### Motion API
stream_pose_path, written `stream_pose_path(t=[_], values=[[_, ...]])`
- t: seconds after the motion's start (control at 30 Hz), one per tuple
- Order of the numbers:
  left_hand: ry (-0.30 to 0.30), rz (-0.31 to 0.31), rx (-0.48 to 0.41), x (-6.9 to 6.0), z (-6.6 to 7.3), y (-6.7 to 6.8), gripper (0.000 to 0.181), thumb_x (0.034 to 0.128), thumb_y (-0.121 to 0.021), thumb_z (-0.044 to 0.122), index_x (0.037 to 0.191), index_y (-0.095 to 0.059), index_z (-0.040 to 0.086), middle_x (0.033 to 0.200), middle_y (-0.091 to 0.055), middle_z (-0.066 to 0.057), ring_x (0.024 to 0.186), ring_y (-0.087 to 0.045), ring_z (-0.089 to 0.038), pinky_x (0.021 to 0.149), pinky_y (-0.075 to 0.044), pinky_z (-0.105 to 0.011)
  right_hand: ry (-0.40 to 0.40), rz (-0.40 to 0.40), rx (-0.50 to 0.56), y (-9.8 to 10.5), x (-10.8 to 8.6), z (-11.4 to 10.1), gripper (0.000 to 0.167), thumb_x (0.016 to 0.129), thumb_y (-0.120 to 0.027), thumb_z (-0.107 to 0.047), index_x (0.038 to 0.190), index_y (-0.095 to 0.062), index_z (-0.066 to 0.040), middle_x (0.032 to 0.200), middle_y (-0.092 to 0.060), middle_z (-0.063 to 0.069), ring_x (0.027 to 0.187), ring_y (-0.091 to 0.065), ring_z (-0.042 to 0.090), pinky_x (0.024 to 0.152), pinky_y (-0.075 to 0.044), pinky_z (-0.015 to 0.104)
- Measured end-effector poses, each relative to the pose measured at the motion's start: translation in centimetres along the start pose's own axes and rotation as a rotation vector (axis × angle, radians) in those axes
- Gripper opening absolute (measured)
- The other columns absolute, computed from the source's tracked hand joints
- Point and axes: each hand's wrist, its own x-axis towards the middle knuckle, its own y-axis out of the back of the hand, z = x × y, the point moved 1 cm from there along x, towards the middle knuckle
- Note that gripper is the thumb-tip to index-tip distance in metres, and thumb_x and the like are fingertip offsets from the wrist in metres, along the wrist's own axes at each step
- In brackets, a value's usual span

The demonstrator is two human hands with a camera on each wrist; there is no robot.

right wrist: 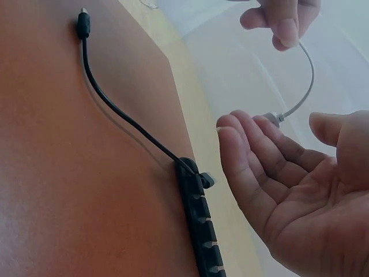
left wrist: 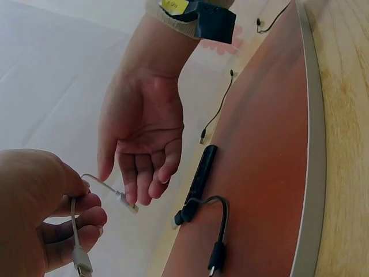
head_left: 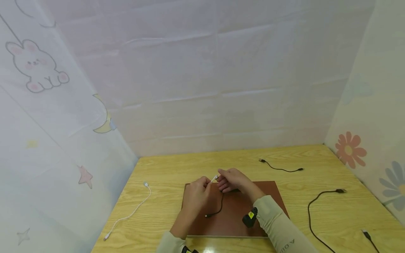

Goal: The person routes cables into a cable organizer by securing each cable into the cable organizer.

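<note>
on the wooden tabletop (head_left: 158,221) lies a brown board (head_left: 234,225); above it the left hand (head_left: 196,193) pinches a white cable (head_left: 213,178), and the right hand (head_left: 233,179), fingers loosely extended, is beside one plug (left wrist: 127,202).

Closed off by a pale back wall (head_left: 177,70), creased mostly horizontally. Flanked by a left wall (head_left: 57,130) printed with a bunny (head_left: 38,66), a moon (head_left: 103,128) and a pink star (head_left: 84,175), and a right wall (head_left: 376,105) printed with a red flower (head_left: 348,150) and, lower, a blue flower (head_left: 397,172). Furnished with a yellowish, wood-grained surface (head_left: 177,165) reaching the back wall. Lit softly, with a small glare (head_left: 209,250) on the surface's near part.
</note>
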Motion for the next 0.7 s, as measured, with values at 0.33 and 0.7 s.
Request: stream_pose_path(t=[0.33,0.7], values=[[0.001,-0.115,0.013,-0.4,0.7,-0.7,0.005,0.0931,-0.074,0.020,0.091,-0.076,0.016,0.078,-0.075,0.005,0.054,-0.055,-0.002,0.047,-0.041,-0.018,0.000,-0.037,0.082,0.3,0.0,0.2,0.053,0.103,-0.057,-0.042,0.114,-0.067,0.009,0.088,-0.074,0.013,0.084,-0.075,0.028,0.077,-0.061,0.042],[-0.003,-0.191,0.070,-1.2,1.2,-1.2,0.006,0.0928,-0.074,0.021,0.089,-0.074,0.017,0.076,-0.072,0.005,0.053,-0.052,-0.007,0.046,-0.039,-0.023,0.050,-0.001,0.092,1.0,0.5,0.5,0.030,0.101,-0.062,-0.020,0.110,-0.067,0.007,0.090,-0.071,0.015,0.070,-0.068,0.013,0.072,-0.061,0.032]])
